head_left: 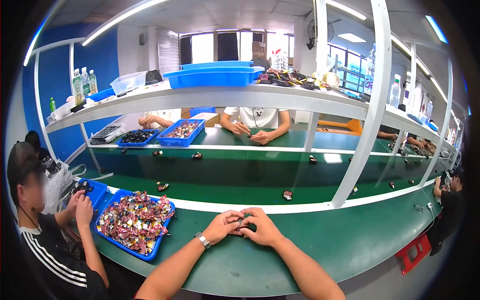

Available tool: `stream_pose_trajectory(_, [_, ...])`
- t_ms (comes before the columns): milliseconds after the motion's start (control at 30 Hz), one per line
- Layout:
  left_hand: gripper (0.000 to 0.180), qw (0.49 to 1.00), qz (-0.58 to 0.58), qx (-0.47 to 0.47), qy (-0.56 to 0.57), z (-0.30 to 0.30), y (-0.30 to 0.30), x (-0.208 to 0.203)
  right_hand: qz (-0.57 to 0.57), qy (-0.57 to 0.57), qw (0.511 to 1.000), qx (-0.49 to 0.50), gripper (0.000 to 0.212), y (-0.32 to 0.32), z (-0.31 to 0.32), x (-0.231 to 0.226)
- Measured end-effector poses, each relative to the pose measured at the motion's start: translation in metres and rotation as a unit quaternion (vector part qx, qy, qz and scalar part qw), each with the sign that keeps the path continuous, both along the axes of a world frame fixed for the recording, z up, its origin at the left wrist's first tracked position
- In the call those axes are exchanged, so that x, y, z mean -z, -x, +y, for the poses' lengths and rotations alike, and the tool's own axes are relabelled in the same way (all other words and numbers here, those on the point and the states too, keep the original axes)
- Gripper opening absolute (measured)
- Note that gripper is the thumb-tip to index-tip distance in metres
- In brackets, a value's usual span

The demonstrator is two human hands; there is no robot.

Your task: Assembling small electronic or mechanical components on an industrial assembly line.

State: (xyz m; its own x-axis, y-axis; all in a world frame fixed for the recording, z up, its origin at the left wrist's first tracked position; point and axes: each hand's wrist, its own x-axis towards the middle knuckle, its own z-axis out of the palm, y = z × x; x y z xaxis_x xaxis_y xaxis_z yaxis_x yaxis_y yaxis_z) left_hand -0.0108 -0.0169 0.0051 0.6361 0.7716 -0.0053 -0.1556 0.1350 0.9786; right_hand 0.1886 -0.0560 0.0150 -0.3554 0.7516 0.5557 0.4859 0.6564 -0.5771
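Observation:
Close together over the green worktable (310,240), my two hands have their fingers curled round one small dark piece (243,226). My left hand (223,226), with a watch at the wrist, pinches it from the left. From the right, my right hand (263,229) closes on the same piece. Fingers cover most of it, so its kind is hard to make out. Left of my hands lies a blue tray (159,246) heaped with small red, white and yellow packets (132,222).
Beyond the white table edge runs a dark green belt (240,176) carrying scattered small packets (287,195). A white post (362,120) rises at the right, and a shelf (240,98) crosses above. A person (55,250) sits at the left; another (256,122) works opposite. A red stool (414,253) stands right.

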Motion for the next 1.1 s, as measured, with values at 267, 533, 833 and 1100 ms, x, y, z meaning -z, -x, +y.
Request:
stream_pose_trajectory(267, [0.031,0.999,-0.047,-0.007,0.014,0.004,0.001,0.009,-0.004,-0.042,0.995,0.093,0.009,0.010,-0.001,0.006])
stream_pose_trajectory(533, [0.028,0.998,-0.044,-0.016,0.030,0.007,0.006,0.014,0.052,-0.018,0.995,0.088,0.011,0.019,0.000,0.014])
stream_pose_trajectory(833, [0.027,0.998,-0.043,-0.022,0.026,0.006,0.001,0.015,0.045,-0.021,0.992,0.116,0.012,0.017,-0.001,0.018])
stream_pose_trajectory(1100, [0.026,0.999,-0.043,-0.022,0.025,0.005,0.001,0.011,0.091,0.002,0.991,0.103,0.012,0.017,0.000,0.018])
